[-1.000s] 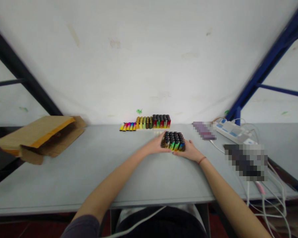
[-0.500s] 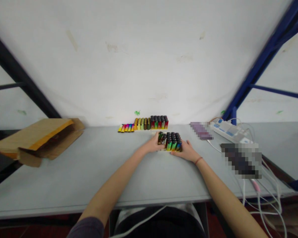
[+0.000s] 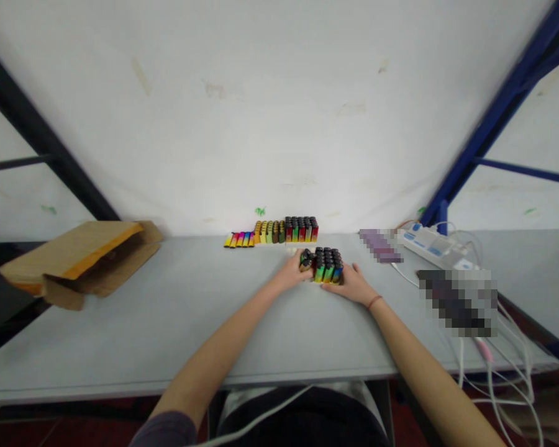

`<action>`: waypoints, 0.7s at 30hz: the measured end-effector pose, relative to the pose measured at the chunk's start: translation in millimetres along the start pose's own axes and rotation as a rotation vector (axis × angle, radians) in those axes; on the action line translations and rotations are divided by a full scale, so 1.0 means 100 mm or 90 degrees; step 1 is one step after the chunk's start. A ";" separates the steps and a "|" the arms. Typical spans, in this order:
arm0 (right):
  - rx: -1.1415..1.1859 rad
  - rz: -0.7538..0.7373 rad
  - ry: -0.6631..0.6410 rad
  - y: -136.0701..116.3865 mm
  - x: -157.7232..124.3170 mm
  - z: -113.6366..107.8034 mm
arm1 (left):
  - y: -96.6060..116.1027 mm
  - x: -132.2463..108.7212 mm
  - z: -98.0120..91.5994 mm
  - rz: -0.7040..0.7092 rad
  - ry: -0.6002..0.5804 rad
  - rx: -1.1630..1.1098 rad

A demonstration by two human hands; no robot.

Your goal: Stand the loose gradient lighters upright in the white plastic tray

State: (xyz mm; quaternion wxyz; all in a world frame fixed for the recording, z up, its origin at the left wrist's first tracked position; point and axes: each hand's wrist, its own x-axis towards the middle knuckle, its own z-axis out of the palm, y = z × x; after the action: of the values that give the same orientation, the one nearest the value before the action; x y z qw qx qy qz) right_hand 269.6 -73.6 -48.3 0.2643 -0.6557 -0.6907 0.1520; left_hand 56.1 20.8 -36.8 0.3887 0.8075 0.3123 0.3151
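Note:
A block of upright lighters [image 3: 327,264] with black tops and rainbow bodies stands on the grey table [image 3: 168,323]. My left hand [image 3: 291,273] is closed on one or two lighters at the block's left end, tilted a little away from the rest. My right hand [image 3: 349,284] rests against the block's front right side, fingers curled on it. Behind, by the wall, stands a second block of lighters [image 3: 301,229], with a row of yellow and brown ones [image 3: 270,231] and several pink and yellow ones lying flat [image 3: 240,239] to its left.
An open cardboard box [image 3: 74,261] lies on its side at the table's left end. At the right are a white power strip [image 3: 431,245], blurred-out items and several cables hanging over the table edge [image 3: 489,372]. Blue [image 3: 494,118] and black [image 3: 41,136] shelf struts frame the wall.
My left hand has pulled the leftmost lighters apart from the block and tipped them. My right hand has stayed on the block.

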 end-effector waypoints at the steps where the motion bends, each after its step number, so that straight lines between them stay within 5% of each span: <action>1: 0.000 0.000 0.000 0.00 0.00 0.00 | 0.00 -0.01 0.03 -0.007 0.009 0.005; 6: 0.002 -0.003 -0.007 -0.02 -0.01 -0.01 | 0.09 -0.01 0.05 -0.018 0.140 -0.037; 10: 0.002 -0.007 -0.003 -0.01 -0.02 -0.01 | 0.10 -0.02 -0.35 -0.124 0.289 -0.004; 15: 0.002 -0.004 -0.005 0.02 -0.01 0.01 | -0.05 -0.26 -1.01 -0.411 0.250 0.329; 21: -0.003 -0.003 -0.004 0.02 -0.02 0.00 | -0.07 -0.43 -1.02 -0.439 0.234 0.584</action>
State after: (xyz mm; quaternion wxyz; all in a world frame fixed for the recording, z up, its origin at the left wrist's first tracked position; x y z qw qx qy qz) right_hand 271.3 -75.0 -49.6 0.2610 -0.6540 -0.6936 0.1519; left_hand -48.6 36.0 -2.7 0.0199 0.6775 0.7221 0.1385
